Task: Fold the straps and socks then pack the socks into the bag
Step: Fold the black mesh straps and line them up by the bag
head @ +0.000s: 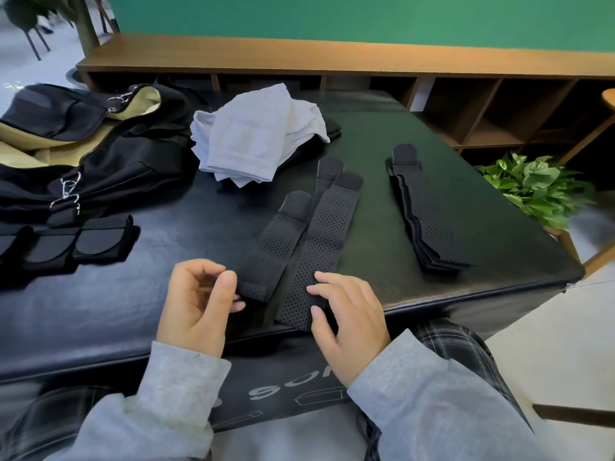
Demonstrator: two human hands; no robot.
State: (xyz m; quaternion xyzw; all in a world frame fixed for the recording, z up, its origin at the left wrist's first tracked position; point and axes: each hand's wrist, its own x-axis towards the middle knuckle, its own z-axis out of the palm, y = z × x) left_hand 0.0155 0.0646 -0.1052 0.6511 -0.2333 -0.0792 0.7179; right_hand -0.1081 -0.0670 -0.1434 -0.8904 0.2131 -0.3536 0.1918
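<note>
Three black perforated straps lie side by side on the black table [466, 207]; the nearest long strap [319, 247] runs toward me, a shorter strap [273, 247] lies left of it. My right hand [346, 321] rests on the long strap's near end, fingertips pressing it. My left hand [199, 304] hovers beside the shorter strap's near end with fingers loosely curled and holds nothing. A stack of straps [426, 211] lies at the right. Folded straps [96, 241] sit at the left. Pale socks [253, 138] are heaped at the back. The open black bag [100, 151] lies at the far left.
A wooden shelf unit [466, 104] runs behind the table under a green wall. A green leafy plant [532, 188] stands off the table's right side. The table's front edge is just under my wrists.
</note>
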